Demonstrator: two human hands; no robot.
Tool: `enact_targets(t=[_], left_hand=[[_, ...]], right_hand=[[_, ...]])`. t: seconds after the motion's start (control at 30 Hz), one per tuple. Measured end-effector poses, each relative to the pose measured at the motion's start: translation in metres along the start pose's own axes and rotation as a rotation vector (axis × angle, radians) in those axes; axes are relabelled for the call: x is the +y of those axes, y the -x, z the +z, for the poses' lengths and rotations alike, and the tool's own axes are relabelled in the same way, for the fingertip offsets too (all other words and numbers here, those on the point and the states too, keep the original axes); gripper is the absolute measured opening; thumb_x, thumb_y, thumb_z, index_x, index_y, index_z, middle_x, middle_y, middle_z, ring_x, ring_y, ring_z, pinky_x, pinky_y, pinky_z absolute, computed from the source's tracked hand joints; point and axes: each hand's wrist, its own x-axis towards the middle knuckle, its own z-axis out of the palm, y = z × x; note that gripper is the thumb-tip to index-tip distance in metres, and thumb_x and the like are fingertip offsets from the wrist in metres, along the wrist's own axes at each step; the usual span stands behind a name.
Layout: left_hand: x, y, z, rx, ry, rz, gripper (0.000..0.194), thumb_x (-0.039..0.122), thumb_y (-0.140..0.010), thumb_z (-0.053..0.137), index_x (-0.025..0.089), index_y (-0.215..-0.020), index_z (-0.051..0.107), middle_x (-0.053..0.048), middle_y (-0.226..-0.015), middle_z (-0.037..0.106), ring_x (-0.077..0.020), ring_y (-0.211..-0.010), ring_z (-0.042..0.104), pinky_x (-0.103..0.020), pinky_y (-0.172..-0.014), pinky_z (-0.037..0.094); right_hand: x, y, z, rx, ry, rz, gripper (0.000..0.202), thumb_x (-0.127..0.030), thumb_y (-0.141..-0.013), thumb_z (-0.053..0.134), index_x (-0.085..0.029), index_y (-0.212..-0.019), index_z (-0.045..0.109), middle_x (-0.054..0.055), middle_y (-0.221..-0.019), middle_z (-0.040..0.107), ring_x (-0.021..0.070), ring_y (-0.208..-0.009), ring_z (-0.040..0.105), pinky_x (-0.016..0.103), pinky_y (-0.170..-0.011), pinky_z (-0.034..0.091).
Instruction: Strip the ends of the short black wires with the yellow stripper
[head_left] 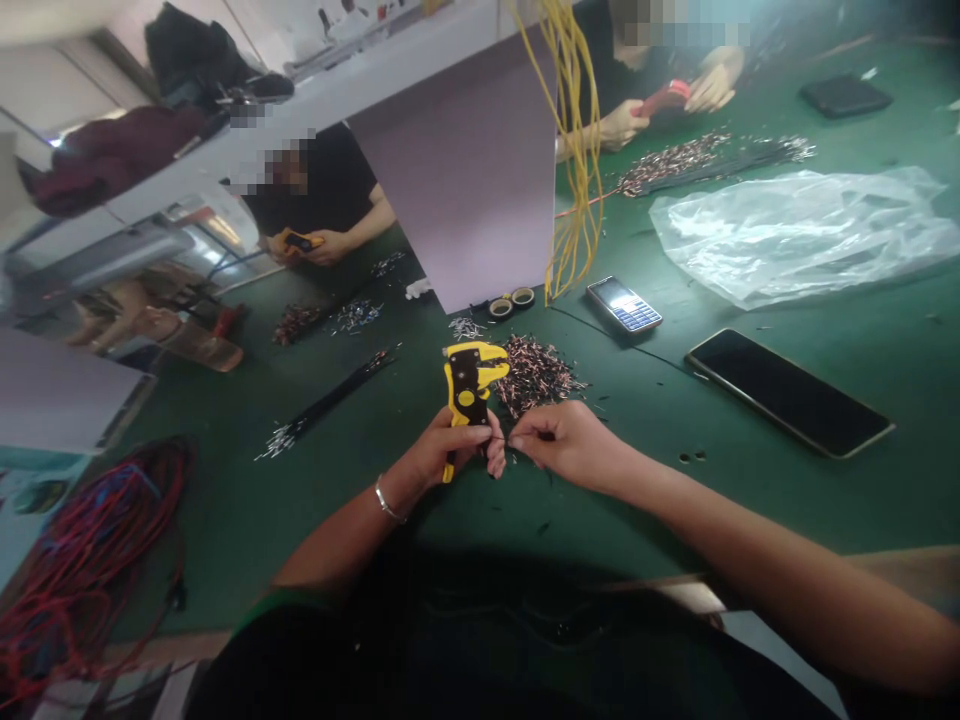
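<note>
My left hand (461,445) is closed round the handles of a yellow and black wire stripper (466,385), its jaws pointing up and to the right. Close beside it, my right hand (559,440) pinches a short thin dark wire (504,438) between thumb and forefinger. The wire's far end reaches the fingers of my left hand; whether they grip it too I cannot tell. Just beyond both hands lies a pile of short black wire pieces with copper-coloured ends (538,372). Small dark scraps lie on the green table (615,520) near my right hand.
A bundle of black wires (330,405) lies left. Right are a keypad phone (625,304), a smartphone (787,392) and a plastic bag (802,235). Tape rolls (512,303) sit by an upright panel (465,180) with hanging yellow wires (574,150). Red cables (112,540) fill the left edge. Co-workers sit opposite.
</note>
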Motion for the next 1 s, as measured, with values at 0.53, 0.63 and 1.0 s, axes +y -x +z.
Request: enact_targets(t=[0.53, 0.63, 1.0], left_hand=[[0.009, -0.002, -0.014, -0.084, -0.035, 0.081, 0.024, 0.021, -0.067, 0.077, 0.012, -0.086, 0.065, -0.004, -0.067, 0.063, -0.0191, -0.059, 0.061, -0.039, -0.064, 0.053], [0.012, -0.002, -0.014, -0.164, -0.045, 0.011, 0.032, 0.027, -0.062, 0.081, 0.013, -0.088, 0.067, -0.007, -0.073, 0.065, -0.0217, -0.066, 0.063, -0.043, -0.07, 0.053], [0.012, -0.002, -0.013, -0.293, -0.092, -0.068, 0.04, 0.036, -0.059, 0.083, 0.015, -0.088, 0.068, -0.009, -0.076, 0.064, -0.0237, -0.07, 0.063, -0.045, -0.072, 0.053]], right_hand=[[0.003, -0.005, -0.028, 0.001, -0.245, 0.042, 0.011, -0.027, -0.067, 0.072, -0.018, -0.062, 0.074, -0.001, -0.05, 0.062, 0.0078, -0.041, 0.044, 0.024, -0.041, 0.033], [0.002, -0.003, -0.039, 0.084, -0.314, 0.045, 0.011, -0.029, -0.065, 0.076, -0.018, -0.065, 0.076, 0.0, -0.05, 0.063, 0.0082, -0.041, 0.046, 0.024, -0.04, 0.033], [0.001, 0.0, -0.043, 0.289, -0.498, 0.006, 0.009, -0.028, -0.063, 0.08, -0.019, -0.065, 0.077, 0.0, -0.05, 0.062, 0.008, -0.042, 0.045, 0.025, -0.04, 0.032]])
